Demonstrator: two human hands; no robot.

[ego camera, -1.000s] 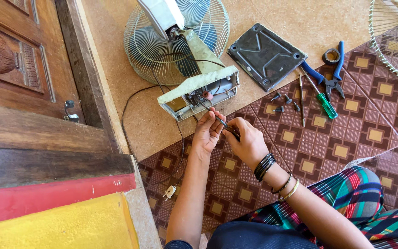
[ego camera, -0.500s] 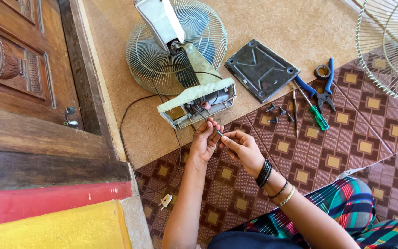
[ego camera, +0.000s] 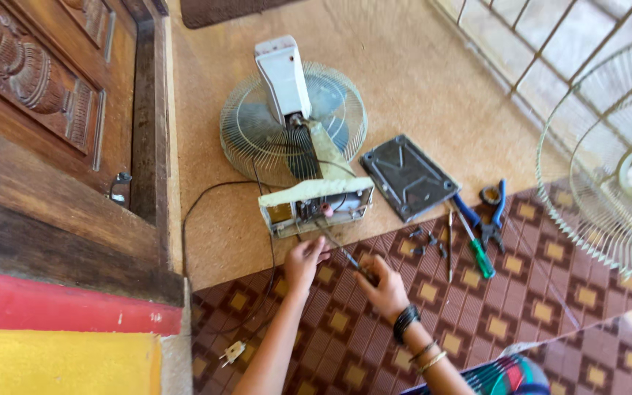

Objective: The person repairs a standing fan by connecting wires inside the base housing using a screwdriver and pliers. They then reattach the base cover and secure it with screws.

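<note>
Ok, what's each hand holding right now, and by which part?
The right hand grips a thin wire at its near end; the wire runs from the fan's open base. The left hand touches that wire; a grip cannot be told.

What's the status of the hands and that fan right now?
Left hand touching wires at the open fan base. Right hand pinching a thin wire lead from the base. Loose screws, screwdrivers and pliers lie right of hands.

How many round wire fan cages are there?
2. One fan cage lies on the tan floor behind the open fan base; the other loose cage lies at the right edge, partly cut off.
</note>
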